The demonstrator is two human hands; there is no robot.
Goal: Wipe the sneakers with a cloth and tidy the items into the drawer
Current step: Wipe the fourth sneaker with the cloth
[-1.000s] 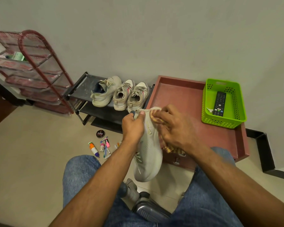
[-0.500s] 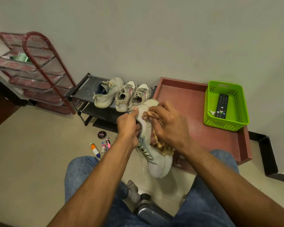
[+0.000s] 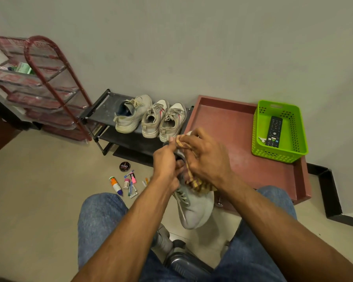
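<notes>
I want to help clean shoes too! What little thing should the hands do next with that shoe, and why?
Probably slide the checked cloth down toward the toe. The left hand grips the grey sneaker at its collar, and the right hand presses the cloth against the heel end, so the toe half lies bare and looks unwiped. Three more sneakers wait on the black rack.

Down on the floor, the round black tin point(image 3: 124, 166) reads "Cherry" on its lid; I can't make out any other lettering.
</notes>
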